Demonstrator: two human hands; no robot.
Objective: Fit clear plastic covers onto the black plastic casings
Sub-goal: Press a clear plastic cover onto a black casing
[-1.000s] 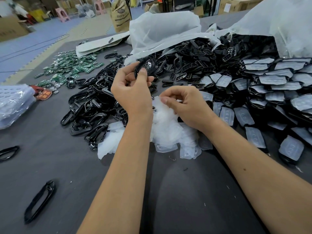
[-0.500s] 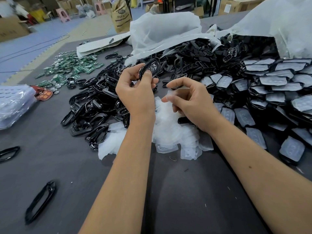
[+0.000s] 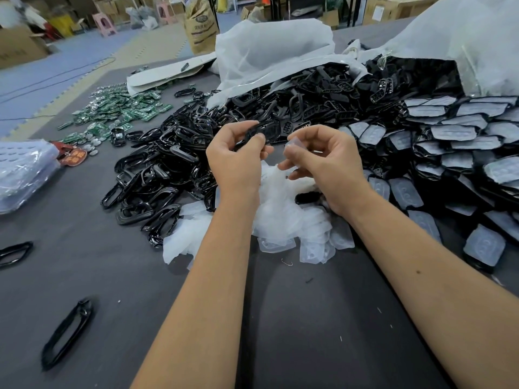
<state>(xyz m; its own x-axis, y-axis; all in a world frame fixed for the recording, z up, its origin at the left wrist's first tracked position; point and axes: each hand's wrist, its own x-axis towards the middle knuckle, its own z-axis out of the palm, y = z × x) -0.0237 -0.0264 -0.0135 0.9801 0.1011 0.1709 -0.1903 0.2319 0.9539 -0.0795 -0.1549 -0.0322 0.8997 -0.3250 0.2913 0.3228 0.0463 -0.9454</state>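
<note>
At frame centre, the left hand (image 3: 238, 161) grips 1 black casing (image 3: 265, 131); the right hand (image 3: 323, 158) pinches 1 clear cover (image 3: 293, 143). Next, likely: align and press them together.

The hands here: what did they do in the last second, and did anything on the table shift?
The right hand rose off the pile of clear covers, pinching one clear cover, and brought it up beside the black casing. The left hand held that casing throughout, turning it slightly. The cover is not yet on. The heaps on the table stayed put.
</note>
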